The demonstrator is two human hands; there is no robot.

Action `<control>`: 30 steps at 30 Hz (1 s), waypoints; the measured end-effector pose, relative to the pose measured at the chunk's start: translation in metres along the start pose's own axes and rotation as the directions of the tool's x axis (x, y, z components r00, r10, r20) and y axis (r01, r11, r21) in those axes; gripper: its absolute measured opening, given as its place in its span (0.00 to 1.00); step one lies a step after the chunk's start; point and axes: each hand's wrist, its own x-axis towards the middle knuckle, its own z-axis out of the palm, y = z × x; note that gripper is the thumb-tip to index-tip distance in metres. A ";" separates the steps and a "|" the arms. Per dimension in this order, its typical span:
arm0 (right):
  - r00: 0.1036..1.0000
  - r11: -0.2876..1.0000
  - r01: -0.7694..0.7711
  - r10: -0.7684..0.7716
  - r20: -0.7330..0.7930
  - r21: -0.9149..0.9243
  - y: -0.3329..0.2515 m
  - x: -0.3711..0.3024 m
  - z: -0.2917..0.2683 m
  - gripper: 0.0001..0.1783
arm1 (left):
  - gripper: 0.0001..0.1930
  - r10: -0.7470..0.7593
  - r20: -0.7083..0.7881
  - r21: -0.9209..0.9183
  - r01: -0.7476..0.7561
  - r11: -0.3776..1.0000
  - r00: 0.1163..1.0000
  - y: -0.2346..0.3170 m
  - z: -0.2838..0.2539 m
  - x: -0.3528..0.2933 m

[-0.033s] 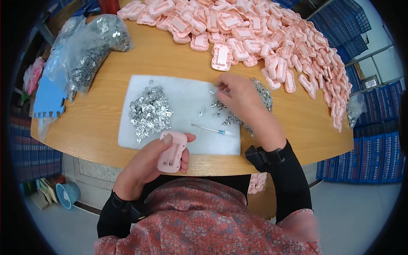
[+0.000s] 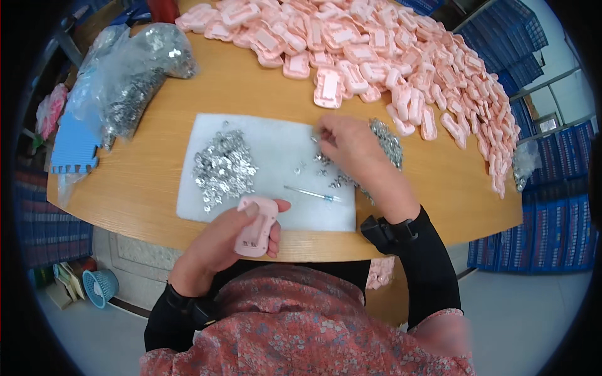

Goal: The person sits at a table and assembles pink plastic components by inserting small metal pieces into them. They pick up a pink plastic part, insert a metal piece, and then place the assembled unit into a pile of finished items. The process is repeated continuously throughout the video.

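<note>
Fingers of the left hand wrap around a small pink plastic casing, thumb laid along its top edge, so the grip is closed firmly on the part; it is held just over the near edge of the wooden table, at about 6 o'clock of the white foam mat. At roughly 1 o'clock from that casing, the right hand reaches out over the mat with its fingers curled down onto a scatter of small silver metal clips; whether it has pinched one between the fingertips cannot be told, since the hand covers them. A thin metal pick with a blue tip lies on the mat between the two hands. At 9 o'clock of the right hand sits a dense pile of metal clips on the mat, and another clip heap lies just beyond the right hand at 3 o'clock. A broad heap of pink casings fills the far side of the table from 12 to 3 o'clock. At 10 o'clock, a clear plastic bag of metal parts rests near the table's edge, with a blue foam piece beside it.
</note>
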 end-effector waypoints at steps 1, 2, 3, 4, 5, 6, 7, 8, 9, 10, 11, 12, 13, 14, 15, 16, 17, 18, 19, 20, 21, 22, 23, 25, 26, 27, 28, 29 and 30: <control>1.000 0.999 0.018 -0.017 0.011 -0.029 0.000 0.005 0.001 0.07 | 0.28 0.006 -0.015 0.034 -0.005 0.999 1.000 0.001 0.000 0.000; 0.999 0.998 0.036 -0.035 0.020 -0.058 0.001 0.001 -0.001 0.07 | 0.27 0.013 -0.030 0.068 -0.010 0.998 0.999 0.001 0.001 -0.001; 0.998 0.994 0.069 -0.067 0.018 -0.084 -0.001 0.003 -0.005 0.07 | 0.26 0.013 -0.015 0.023 -0.013 1.000 1.000 0.002 0.001 0.000; 1.000 1.000 0.025 -0.025 0.019 -0.010 -0.007 0.003 -0.013 0.07 | 0.25 0.014 -0.023 0.042 -0.013 0.999 1.000 0.003 0.004 0.000; 0.999 0.998 -0.021 0.019 0.030 0.063 -0.011 -0.002 -0.018 0.07 | 0.25 0.013 -0.028 0.059 -0.011 0.998 1.000 0.005 0.007 0.003; 0.997 0.985 -0.047 0.037 0.063 0.163 -0.020 -0.003 -0.025 0.07 | 0.24 0.043 -0.032 0.041 -0.041 0.998 0.999 0.013 0.011 0.004; 0.992 0.963 -0.085 0.057 0.113 0.257 -0.030 -0.006 -0.030 0.07 | 0.24 0.066 -0.034 0.013 -0.066 0.998 0.997 0.017 0.014 0.005; 0.990 0.914 -0.100 0.051 0.135 0.392 -0.038 -0.011 -0.036 0.08 | 0.24 0.101 -0.018 -0.036 -0.101 0.994 0.995 0.021 0.015 0.009; 0.985 0.846 -0.120 0.036 0.168 0.519 -0.043 -0.015 -0.036 0.10 | 0.24 0.121 -0.061 -0.064 -0.125 0.990 0.991 0.025 0.018 0.012; 0.979 0.767 -0.153 0.031 0.203 0.624 -0.047 -0.021 -0.038 0.11 | 0.25 0.134 -0.088 -0.098 -0.142 0.985 0.987 0.029 0.023 0.019; 0.983 0.757 -0.117 -0.003 0.183 0.643 -0.050 -0.024 -0.037 0.12 | 0.25 0.147 -0.117 -0.132 -0.162 0.978 0.982 0.032 0.026 0.024; 0.986 0.748 -0.083 -0.034 0.163 0.659 -0.054 -0.027 -0.036 0.13 | 0.25 0.135 -0.094 -0.146 -0.148 0.978 0.986 0.032 0.027 0.029; 0.987 0.736 -0.052 -0.063 0.145 0.675 -0.058 -0.030 -0.036 0.14 | 0.24 0.137 -0.061 -0.132 -0.145 0.981 0.989 0.030 0.028 0.035; 0.989 0.753 -0.022 -0.079 0.123 0.658 -0.063 -0.033 -0.038 0.14 | 0.24 0.144 -0.032 -0.118 -0.146 0.982 0.989 0.026 0.031 0.040; 0.993 0.779 -0.025 -0.052 0.104 0.626 -0.067 -0.035 -0.038 0.15 | 0.24 0.161 -0.030 -0.103 -0.163 0.981 0.986 0.022 0.032 0.042; 0.994 0.795 -0.028 -0.041 0.099 0.606 -0.071 -0.038 -0.039 0.15 | 0.23 0.193 -0.002 -0.135 -0.191 0.972 0.981 0.020 0.035 0.040; 0.995 0.811 -0.028 -0.034 0.096 0.584 -0.072 -0.041 -0.039 0.15 | 0.24 0.222 0.030 -0.152 -0.216 0.965 0.974 0.018 0.037 0.042; 0.998 0.823 -0.004 -0.036 0.059 0.568 -0.064 -0.046 -0.035 0.15 | 0.24 0.252 0.048 -0.166 -0.241 0.956 0.966 0.016 0.037 0.044; 0.999 0.835 0.020 -0.031 0.011 0.550 -0.057 -0.049 -0.029 0.15 | 0.25 0.259 0.022 -0.157 -0.253 0.955 0.966 0.016 0.042 0.045; 1.000 0.823 0.023 -0.030 0.003 0.567 -0.061 -0.049 -0.024 0.15 | 0.27 0.265 0.056 -0.141 -0.255 0.957 0.963 0.011 0.035 0.051; 1.000 0.815 0.024 -0.025 -0.007 0.580 -0.066 -0.050 -0.021 0.15 | 0.28 0.303 0.023 -0.113 -0.299 0.948 0.953 0.011 0.030 0.049; 1.000 0.813 0.020 -0.004 -0.029 0.581 -0.070 -0.052 -0.023 0.15 | 0.29 0.333 0.012 -0.084 -0.331 0.940 0.943 0.011 0.031 0.049; 0.999 0.798 0.039 -0.029 -0.025 0.602 -0.079 -0.052 -0.021 0.15 | 0.30 0.359 0.005 -0.055 -0.358 0.932 0.933 0.009 0.029 0.046; 0.997 0.775 0.081 -0.068 -0.045 0.627 -0.090 -0.050 -0.024 0.15 | 0.31 0.401 -0.062 0.005 -0.401 0.916 0.914 0.008 0.031 0.042; 0.998 0.763 0.069 -0.047 -0.052 0.642 -0.090 -0.051 -0.022 0.15 | 0.31 0.417 -0.092 0.035 -0.416 0.909 0.904 0.007 0.032 0.041; 0.998 0.756 0.058 -0.023 -0.061 0.652 -0.086 -0.052 -0.020 0.14 | 0.32 0.436 -0.115 0.061 -0.431 0.900 0.893 0.008 0.033 0.041; 0.998 0.748 0.045 0.003 -0.070 0.662 -0.083 -0.053 -0.020 0.14 | 0.32 0.441 -0.103 0.092 -0.432 0.897 0.892 0.011 0.036 0.038; 0.998 0.758 0.035 0.002 -0.056 0.652 -0.080 -0.054 -0.021 0.14 | 0.31 0.435 -0.102 0.096 -0.427 0.899 0.895 0.014 0.038 0.037; 0.999 0.767 0.022 -0.001 -0.033 0.641 -0.079 -0.056 -0.022 0.14 | 0.31 0.431 -0.108 0.095 -0.422 0.902 0.896 0.015 0.039 0.035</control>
